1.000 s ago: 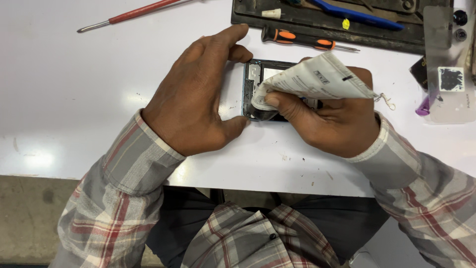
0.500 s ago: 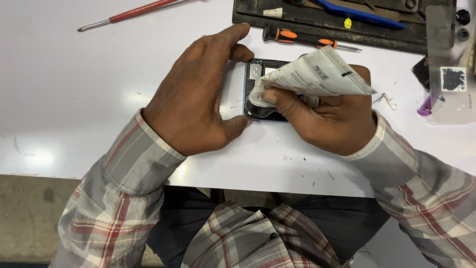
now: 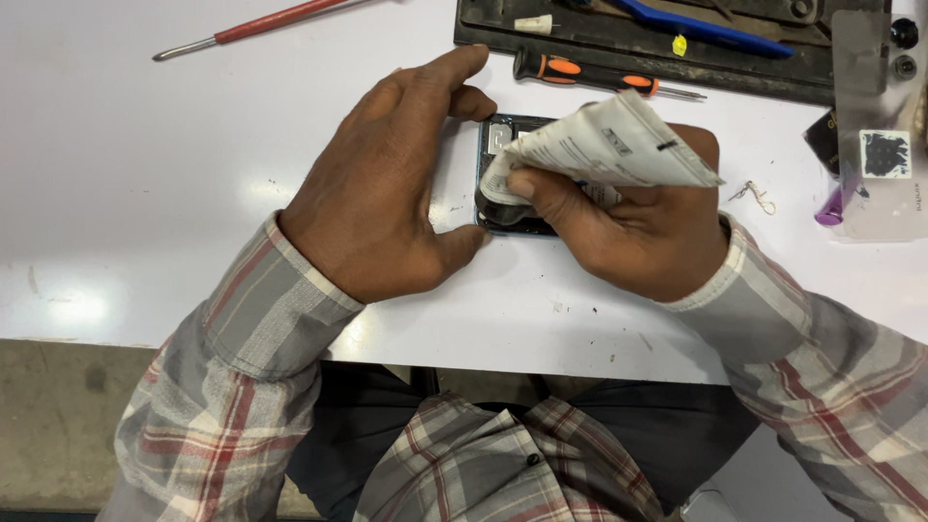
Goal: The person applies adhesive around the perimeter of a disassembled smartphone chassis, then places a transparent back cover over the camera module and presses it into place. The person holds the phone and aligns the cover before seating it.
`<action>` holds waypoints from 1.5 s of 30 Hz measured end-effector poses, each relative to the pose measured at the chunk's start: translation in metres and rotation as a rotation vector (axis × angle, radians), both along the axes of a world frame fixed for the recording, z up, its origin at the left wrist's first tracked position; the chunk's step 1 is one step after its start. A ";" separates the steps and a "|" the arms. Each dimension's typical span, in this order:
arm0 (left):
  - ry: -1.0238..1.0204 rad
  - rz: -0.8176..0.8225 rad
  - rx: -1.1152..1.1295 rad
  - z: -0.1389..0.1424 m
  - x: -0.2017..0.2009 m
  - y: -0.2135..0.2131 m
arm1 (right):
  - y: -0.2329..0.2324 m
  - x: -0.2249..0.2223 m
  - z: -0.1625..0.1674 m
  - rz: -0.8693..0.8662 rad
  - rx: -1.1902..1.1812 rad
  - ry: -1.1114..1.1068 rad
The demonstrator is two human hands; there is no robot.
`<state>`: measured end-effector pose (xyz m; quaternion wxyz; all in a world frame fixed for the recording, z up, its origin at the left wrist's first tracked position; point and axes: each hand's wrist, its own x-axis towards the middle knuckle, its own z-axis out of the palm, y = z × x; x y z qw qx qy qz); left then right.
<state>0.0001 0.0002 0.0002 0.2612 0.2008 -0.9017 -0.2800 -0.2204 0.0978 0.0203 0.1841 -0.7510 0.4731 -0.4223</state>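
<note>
Wiping step in hand, I'd say: my left hand (image 3: 382, 188) lies flat on the white table (image 3: 145, 174), fingers spread wide and gripping nothing, thumb and index bracing the near and far edges of the small dark device (image 3: 503, 179) so it can't slide. The device lies flat on the table between my two hands, mostly covered; only its left end with some pale internals shows, so I can't tell what state the rest is in. My right hand (image 3: 628, 227) is closed around a crumpled white wipe packet (image 3: 604, 150), fingers curled tight on it, with the folded end pressed down onto the device's near-left corner. Judgement: cleaning or rubbing is mid-way, not finished. The next move calls for steady downward pressure and short strokes while the left hand holds the brace, keeping the wipe off the exposed parts at the left end. Past my hands: a black-and-orange screwdriver (image 3: 590, 77) lies just beyond the device, touching or nearly touching the edge of a dark tool tray (image 3: 822, 72), which carries a blue-handled tool (image 3: 706, 29) and a small yellow bit (image 3: 680, 44). A red-handled screwdriver (image 3: 261, 24) lies well apart at far left. To the right are a small wire clip (image 3: 759, 196), a purple piece (image 3: 831, 208) and a clear plastic sheet (image 3: 884, 145) with a dark square on it. The table has light scuffs and specks. Below its near edge there's grey concrete floor (image 3: 58, 406); nothing more of the room shows.
</note>
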 end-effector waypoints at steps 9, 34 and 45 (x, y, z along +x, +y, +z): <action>-0.015 -0.004 0.000 0.000 0.000 -0.001 | 0.000 -0.001 -0.006 -0.044 0.007 -0.078; -0.061 0.021 0.030 0.007 0.001 -0.003 | 0.075 -0.095 0.000 -0.351 0.166 -0.583; -0.104 0.002 0.027 0.014 0.005 -0.003 | 0.080 -0.080 -0.005 -0.476 0.047 -0.564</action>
